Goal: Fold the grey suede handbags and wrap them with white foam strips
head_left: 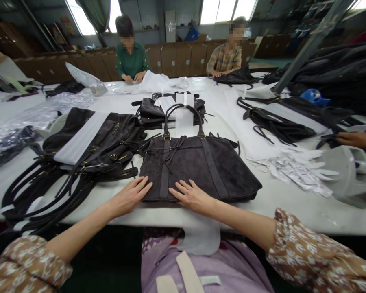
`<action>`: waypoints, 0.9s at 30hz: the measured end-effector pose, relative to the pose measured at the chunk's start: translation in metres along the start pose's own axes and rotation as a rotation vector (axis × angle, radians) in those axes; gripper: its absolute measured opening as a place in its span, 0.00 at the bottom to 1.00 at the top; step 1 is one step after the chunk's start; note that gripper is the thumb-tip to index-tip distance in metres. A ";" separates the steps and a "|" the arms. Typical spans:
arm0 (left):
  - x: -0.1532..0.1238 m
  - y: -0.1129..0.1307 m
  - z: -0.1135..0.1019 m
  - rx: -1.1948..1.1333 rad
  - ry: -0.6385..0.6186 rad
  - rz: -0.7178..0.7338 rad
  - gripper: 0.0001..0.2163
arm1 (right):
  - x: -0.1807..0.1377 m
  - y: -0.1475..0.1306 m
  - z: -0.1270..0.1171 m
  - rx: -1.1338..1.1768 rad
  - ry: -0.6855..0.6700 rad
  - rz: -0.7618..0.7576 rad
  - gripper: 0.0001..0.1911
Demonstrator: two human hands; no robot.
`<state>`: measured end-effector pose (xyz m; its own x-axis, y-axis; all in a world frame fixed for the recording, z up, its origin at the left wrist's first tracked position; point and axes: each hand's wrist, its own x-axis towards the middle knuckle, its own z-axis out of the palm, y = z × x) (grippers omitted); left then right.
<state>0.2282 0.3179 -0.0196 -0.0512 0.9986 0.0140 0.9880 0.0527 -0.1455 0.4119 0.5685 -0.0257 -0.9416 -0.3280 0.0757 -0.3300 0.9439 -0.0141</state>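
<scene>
A dark suede handbag (189, 167) lies flat on the white table (134, 217) in front of me, its two looped handles pointing away. My left hand (129, 195) rests on the bag's lower left corner with the fingers stretched out. On the lower edge, near the left strap, my right hand (192, 197) lies flat with its fingers spread. Thin cords hang knotted beside the left handle. Between the handles, a strip of white paper (184, 118) stretches back over other bags. A white sheet (203, 238) hangs over the table's front edge, below the bag.
Stacked dark bags (106, 138) with white bands lie at left, more bags (172, 110) behind. Right are another bag pile (286, 118), white tags (299, 167), a grey plastic holder (347, 175) and a person's hand (356, 139). Two people (131, 57) work across the table.
</scene>
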 end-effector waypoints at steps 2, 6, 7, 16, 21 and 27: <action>-0.003 -0.004 0.009 -0.001 0.056 0.024 0.29 | -0.003 0.001 0.012 -0.016 0.018 -0.026 0.25; -0.013 0.008 0.041 -0.052 0.285 -0.094 0.30 | -0.010 -0.002 0.037 -0.092 0.150 0.001 0.22; -0.015 0.013 0.044 -0.064 0.274 -0.136 0.31 | -0.011 -0.003 0.042 -0.101 0.181 0.013 0.21; 0.062 0.034 -0.019 -0.104 -0.038 0.025 0.36 | -0.015 -0.009 0.037 -0.109 0.110 0.029 0.21; 0.091 0.052 0.020 -0.166 -0.135 0.051 0.40 | -0.055 0.027 -0.025 -0.036 -0.010 -0.148 0.21; 0.091 0.039 0.010 -0.146 -0.293 0.126 0.38 | -0.151 0.107 -0.093 -0.178 -0.205 -0.037 0.36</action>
<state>0.2603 0.4107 -0.0340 0.0532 0.9577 -0.2829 0.9986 -0.0511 0.0148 0.5249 0.7226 0.0543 -0.9291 -0.3460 -0.1304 -0.3642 0.9172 0.1613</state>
